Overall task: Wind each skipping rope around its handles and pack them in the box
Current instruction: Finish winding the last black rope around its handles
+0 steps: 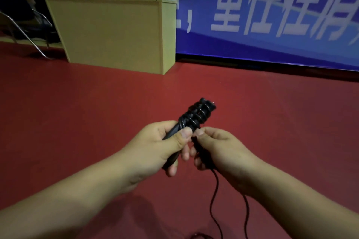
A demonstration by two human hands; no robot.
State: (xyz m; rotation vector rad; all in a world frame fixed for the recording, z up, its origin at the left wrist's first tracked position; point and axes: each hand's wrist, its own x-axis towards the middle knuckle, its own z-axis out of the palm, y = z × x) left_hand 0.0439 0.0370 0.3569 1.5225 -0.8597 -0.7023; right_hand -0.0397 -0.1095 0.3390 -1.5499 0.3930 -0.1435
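Skipping rope point(196, 117) sits mid-frame, partly wound: coils cover the upper end of the paired handles point(174, 132), while loose rope trails to the floor at lower right. Winding and boxing remain. Left hand point(165, 145) grips the handles, thumb on top; right hand point(217, 147) pinches the free rope beside them.

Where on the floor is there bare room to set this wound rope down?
Bare red floor lies between the hands and the blue banner, and left of the left hand below the wooden box. Loose rope trails under the right hand, crowding that spot.
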